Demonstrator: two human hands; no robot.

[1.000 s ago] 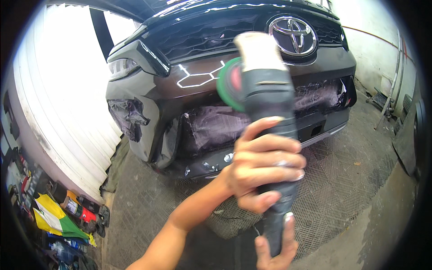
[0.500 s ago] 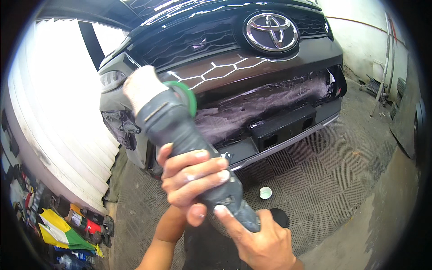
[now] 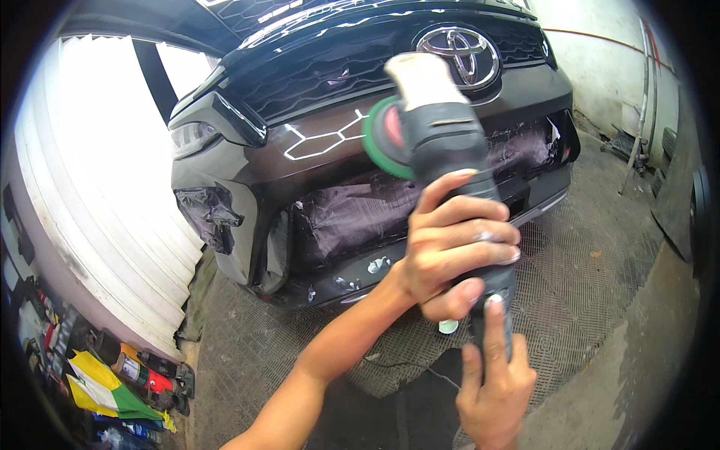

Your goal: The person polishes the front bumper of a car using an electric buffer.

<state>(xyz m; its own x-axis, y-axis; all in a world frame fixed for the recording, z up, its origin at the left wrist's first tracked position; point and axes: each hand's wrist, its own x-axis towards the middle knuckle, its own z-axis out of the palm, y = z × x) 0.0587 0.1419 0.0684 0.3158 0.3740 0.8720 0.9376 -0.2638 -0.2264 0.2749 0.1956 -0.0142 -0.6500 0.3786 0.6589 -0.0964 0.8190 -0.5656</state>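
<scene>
A grey, pattern-ridged floor (image 3: pixel 562 307) spreads before me, meeting a smooth grey strip (image 3: pixel 592 401) at near right. Mid-floor sits a small, round, pale-green container (image 3: pixel 448 327), partly hidden; farther right lies a small flat brown scrap (image 3: pixel 596 255). At near left crowd a yellow, white and green sheet (image 3: pixel 105 384) and a red-and-black cylinder (image 3: pixel 157 381), their footing unclear.

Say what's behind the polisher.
A dark car: grille, bumper, and crinkled film showing either side of the polisher. Whatever sits directly behind its body is hidden.
</scene>
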